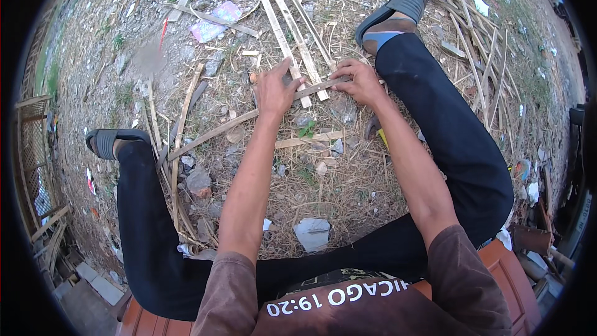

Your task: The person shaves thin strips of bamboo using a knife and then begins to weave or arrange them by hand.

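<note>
A thin wooden slat (214, 132) lies slantwise across the near ends of long pale wooden slats (290, 22) that point away from me. My left hand (277, 90) is closed on the crosswise slat, its thumb and fingertips pressing where it crosses the leftmost long slat. At the right end of the crosswise slat, my right hand (362, 84) pinches it between thumb and fingers, close to the near end of the right-hand long slat. Beside my right forearm, and partly hidden by it, lies a tool with a dark curved head (372, 126) and a yellow handle.
Dry grass, stones and wood scraps cover the ground between my legs. Loose sticks (180, 118) lie at the left, and a pile of strips (482, 56) lies at the far right. A pink-and-blue wrapper (216, 22) and a broken tile piece (312, 234) are also there.
</note>
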### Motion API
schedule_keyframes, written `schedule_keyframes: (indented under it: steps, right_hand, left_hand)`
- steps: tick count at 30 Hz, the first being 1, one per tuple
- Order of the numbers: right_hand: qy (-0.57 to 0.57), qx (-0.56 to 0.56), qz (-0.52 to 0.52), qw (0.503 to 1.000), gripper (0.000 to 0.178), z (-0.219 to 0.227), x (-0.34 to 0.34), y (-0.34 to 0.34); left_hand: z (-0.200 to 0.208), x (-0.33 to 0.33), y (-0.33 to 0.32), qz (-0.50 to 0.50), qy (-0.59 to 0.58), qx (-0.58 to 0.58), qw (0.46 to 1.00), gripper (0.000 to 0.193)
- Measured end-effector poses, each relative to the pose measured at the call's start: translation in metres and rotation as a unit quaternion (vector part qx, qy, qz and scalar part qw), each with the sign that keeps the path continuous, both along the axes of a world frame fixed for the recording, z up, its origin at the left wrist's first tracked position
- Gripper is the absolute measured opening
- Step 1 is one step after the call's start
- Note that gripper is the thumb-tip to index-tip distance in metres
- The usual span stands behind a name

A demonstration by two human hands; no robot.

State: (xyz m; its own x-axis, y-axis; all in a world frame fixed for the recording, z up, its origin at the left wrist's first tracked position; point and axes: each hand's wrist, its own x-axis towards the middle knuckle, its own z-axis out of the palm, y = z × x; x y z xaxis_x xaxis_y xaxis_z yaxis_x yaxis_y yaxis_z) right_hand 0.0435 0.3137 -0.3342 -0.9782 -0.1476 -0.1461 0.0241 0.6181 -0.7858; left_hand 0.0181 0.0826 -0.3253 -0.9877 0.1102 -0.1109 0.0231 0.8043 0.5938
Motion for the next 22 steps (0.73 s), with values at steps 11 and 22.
schedule_keyframes:
  steps: [11,22]
  right_hand:
    - [0.005,-0.009,-0.002,1.0,0.028,-0.001,-0.0006,0.0001]
    - [0.035,0.011,0.012,0.999,0.028,-0.0058,-0.0023,0.0076]
  left_hand:
    - [-0.0084,0.0026,-0.0047,-0.029,-0.023,-0.047,0.998,0.046]
    - [-0.0065,0.0071,0.0018,-0.036,-0.002,-0.06,0.998,0.044]
